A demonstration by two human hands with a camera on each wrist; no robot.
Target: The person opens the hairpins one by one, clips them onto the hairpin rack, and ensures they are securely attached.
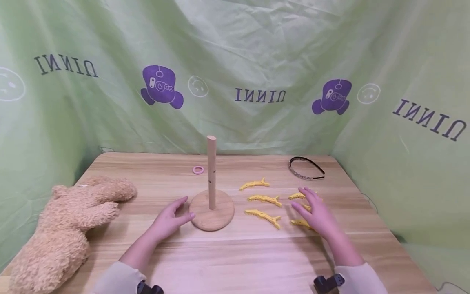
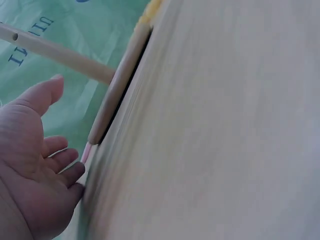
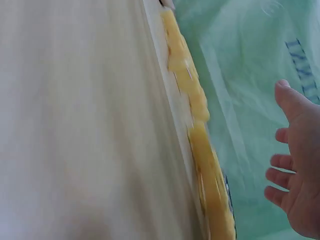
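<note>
A wooden stand with an upright post [image 1: 211, 171] rises from a round base [image 1: 200, 218] near the middle of the table. Beside the base, on its left, is my left hand [image 1: 169, 219], fingers apart and holding nothing; whether it touches the base I cannot tell. Yellow hair clips lie in two columns right of the stand, among them a front clip [image 1: 262, 217] and a middle clip [image 1: 264, 199]. Over the right column hovers my right hand [image 1: 318, 214], partly hiding those clips. In the right wrist view this hand [image 3: 302, 160] has nothing in its fingers.
A pink ring [image 1: 198, 170] lies behind the stand. At the back right is a black headband [image 1: 306, 176] with a glittery band. A fluffy tan plush toy [image 1: 69, 228] takes up the left side of the table. Green printed cloth [image 1: 227, 53] hangs around the table.
</note>
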